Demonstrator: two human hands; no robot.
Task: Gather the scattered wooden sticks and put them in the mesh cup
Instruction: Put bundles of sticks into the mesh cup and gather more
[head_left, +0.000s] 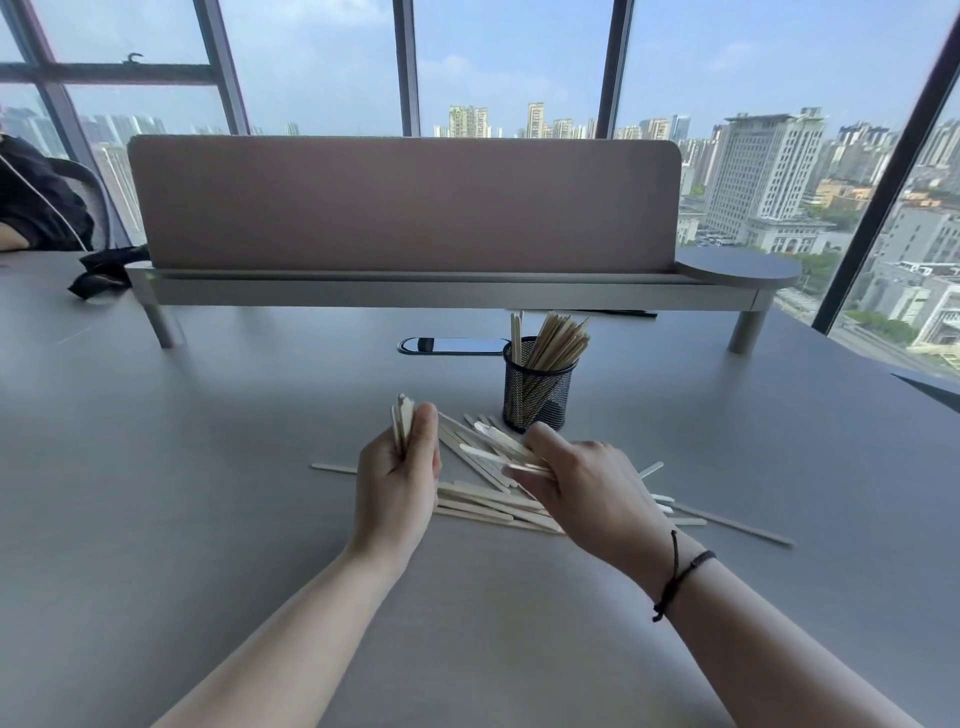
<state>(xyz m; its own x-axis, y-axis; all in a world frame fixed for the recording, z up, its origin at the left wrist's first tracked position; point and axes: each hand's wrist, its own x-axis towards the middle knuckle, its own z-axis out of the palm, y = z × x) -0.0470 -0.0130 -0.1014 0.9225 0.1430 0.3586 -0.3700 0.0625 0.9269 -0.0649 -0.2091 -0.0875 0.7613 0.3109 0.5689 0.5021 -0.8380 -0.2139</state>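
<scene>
A black mesh cup (539, 395) stands upright on the grey table, with several wooden sticks (556, 340) leaning inside it. Pale wooden sticks (488, 506) lie scattered in a loose pile in front of the cup, between and under my hands. My left hand (397, 486) is closed around a small upright bundle of sticks (402, 418), left of the pile. My right hand (576, 486) pinches a few sticks (498, 449) that point up and left, just in front of the cup. One long stick (737, 525) lies out to the right.
A pinkish desk divider on a raised metal shelf (405, 208) crosses the table behind the cup. An oval cable slot (452, 345) sits left of the cup. A person's dark sleeve (36, 197) and a black item (104, 270) are at far left.
</scene>
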